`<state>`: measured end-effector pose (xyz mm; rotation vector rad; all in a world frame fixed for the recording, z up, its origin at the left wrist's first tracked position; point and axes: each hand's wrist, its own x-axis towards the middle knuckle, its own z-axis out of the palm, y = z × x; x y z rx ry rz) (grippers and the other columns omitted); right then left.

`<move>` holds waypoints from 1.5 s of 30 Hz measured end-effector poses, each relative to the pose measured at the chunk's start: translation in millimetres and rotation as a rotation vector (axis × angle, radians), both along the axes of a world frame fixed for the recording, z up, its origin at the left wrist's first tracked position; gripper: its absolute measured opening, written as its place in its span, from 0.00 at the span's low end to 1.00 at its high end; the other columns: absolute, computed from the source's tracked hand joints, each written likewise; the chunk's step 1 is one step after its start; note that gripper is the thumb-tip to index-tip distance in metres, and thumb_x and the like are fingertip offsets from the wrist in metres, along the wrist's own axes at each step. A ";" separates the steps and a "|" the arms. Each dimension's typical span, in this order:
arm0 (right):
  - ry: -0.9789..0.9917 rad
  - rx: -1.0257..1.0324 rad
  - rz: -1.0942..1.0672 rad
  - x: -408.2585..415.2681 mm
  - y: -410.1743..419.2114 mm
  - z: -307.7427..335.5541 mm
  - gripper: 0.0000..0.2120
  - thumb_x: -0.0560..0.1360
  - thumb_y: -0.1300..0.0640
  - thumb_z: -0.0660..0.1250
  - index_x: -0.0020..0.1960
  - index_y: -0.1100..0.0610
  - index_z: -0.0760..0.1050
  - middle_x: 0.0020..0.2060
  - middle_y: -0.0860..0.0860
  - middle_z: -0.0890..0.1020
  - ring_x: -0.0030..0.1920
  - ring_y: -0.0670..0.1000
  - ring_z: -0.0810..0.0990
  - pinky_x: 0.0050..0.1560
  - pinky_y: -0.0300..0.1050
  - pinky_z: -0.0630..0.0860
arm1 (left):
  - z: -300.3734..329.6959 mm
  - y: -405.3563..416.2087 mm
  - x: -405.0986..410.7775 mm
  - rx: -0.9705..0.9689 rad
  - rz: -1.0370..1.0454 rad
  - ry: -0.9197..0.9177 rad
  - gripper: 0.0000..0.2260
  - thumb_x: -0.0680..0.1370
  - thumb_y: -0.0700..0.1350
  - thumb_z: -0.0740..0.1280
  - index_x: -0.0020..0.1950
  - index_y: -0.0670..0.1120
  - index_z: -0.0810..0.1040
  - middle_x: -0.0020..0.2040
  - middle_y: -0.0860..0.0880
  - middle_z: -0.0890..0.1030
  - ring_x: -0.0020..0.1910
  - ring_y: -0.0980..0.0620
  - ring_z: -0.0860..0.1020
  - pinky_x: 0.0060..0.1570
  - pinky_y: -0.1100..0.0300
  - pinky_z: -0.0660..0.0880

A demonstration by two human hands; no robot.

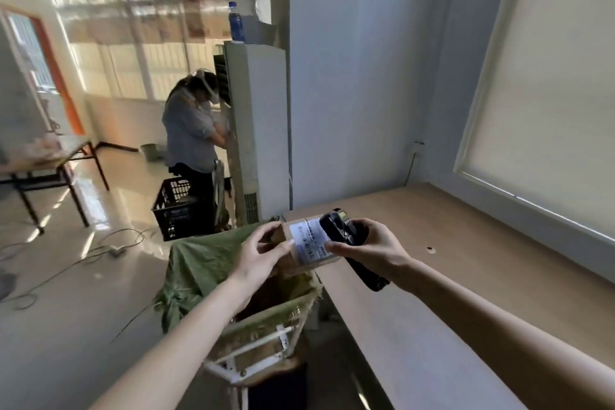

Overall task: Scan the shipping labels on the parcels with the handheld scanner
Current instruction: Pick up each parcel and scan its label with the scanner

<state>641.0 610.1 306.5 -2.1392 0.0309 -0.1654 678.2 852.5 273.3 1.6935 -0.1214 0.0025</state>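
Note:
A small brown cardboard parcel [296, 261] with a white shipping label [307, 238] on its top face is held above a cloth-lined cart. My left hand [263, 255] grips the parcel's left end, thumb across the near edge. My right hand [372, 248] grips a black handheld scanner [337, 226], whose head sits just over the label's right side. The scanner's handle sticks out below my right wrist.
A long wooden table [466, 270] runs along the right wall under a window blind. A white-framed cart with green cloth [206, 263] stands below the parcel. Further off are a black crate [176, 206], floor cables, a tall white unit and another person.

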 end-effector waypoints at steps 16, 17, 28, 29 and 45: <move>0.112 -0.076 0.252 225.5 156.3 -91.9 0.43 0.57 0.28 0.80 0.65 0.48 0.76 0.54 0.43 0.84 0.53 0.45 0.84 0.58 0.50 0.83 | -75.7 151.7 155.2 0.008 0.274 0.169 0.21 0.76 0.42 0.73 0.68 0.53 0.76 0.64 0.43 0.79 0.61 0.41 0.79 0.62 0.39 0.77; 0.118 -0.083 0.249 240.0 157.1 -99.9 0.43 0.58 0.29 0.81 0.66 0.48 0.76 0.55 0.43 0.84 0.53 0.45 0.83 0.58 0.51 0.82 | -82.7 151.8 168.1 0.016 0.285 0.177 0.21 0.76 0.42 0.73 0.68 0.52 0.77 0.63 0.43 0.79 0.60 0.42 0.79 0.61 0.40 0.77; 0.223 -0.233 0.143 340.1 147.1 -192.1 0.42 0.62 0.30 0.80 0.68 0.50 0.74 0.51 0.43 0.82 0.49 0.47 0.82 0.50 0.50 0.82 | -203.6 147.7 262.2 0.108 0.309 0.380 0.17 0.75 0.43 0.75 0.62 0.55 0.79 0.55 0.53 0.79 0.55 0.47 0.81 0.57 0.45 0.80; 0.237 -0.241 0.142 344.7 148.2 -199.9 0.43 0.62 0.30 0.80 0.69 0.50 0.74 0.52 0.44 0.82 0.49 0.47 0.82 0.50 0.49 0.82 | -214.1 149.5 266.7 0.123 0.305 0.398 0.17 0.75 0.44 0.75 0.61 0.57 0.79 0.56 0.52 0.80 0.55 0.48 0.81 0.57 0.45 0.80; 0.298 -0.243 0.009 349.4 154.3 -197.4 0.46 0.62 0.29 0.79 0.72 0.51 0.73 0.58 0.46 0.83 0.55 0.50 0.83 0.56 0.53 0.83 | -218.9 176.9 329.9 0.398 0.104 0.392 0.20 0.77 0.57 0.71 0.68 0.56 0.77 0.70 0.50 0.74 0.67 0.49 0.72 0.59 0.55 0.67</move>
